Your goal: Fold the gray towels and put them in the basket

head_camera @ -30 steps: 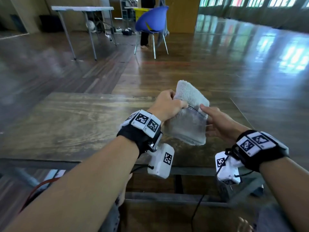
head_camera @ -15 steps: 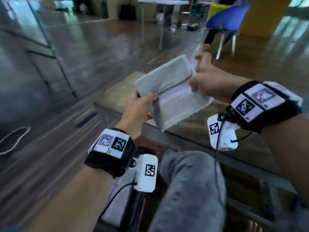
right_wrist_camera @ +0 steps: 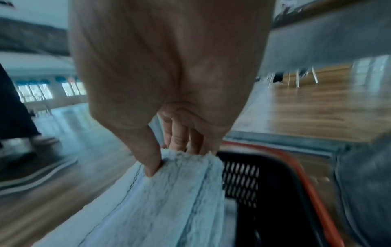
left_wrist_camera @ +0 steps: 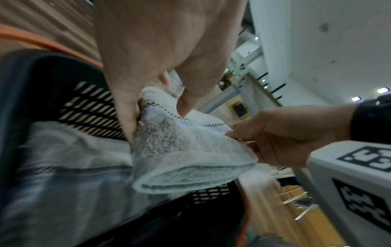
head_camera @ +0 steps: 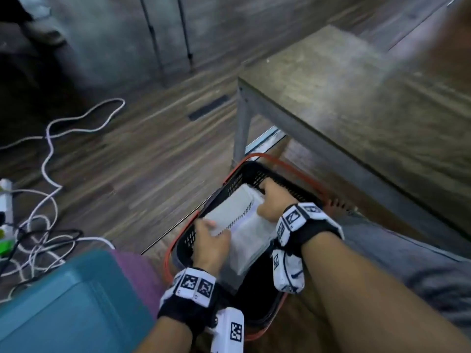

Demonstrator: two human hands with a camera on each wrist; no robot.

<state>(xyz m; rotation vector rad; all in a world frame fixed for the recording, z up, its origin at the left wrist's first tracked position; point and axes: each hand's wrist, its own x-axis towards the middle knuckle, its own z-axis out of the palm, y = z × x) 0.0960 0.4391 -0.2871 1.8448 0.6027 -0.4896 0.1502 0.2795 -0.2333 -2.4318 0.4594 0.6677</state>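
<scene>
The folded gray towel, held up over the bench half a second ago, is now down inside the black basket on the floor beside the bench leg, apparently resting on another pale folded towel already there. Left hand pinches the towel's near edge, thumb on top and fingers beneath; right hand pinches the far edge the same way, so neither grip has let go. Judgement: placement of this towel is nearly complete, with only the release left.
</scene>
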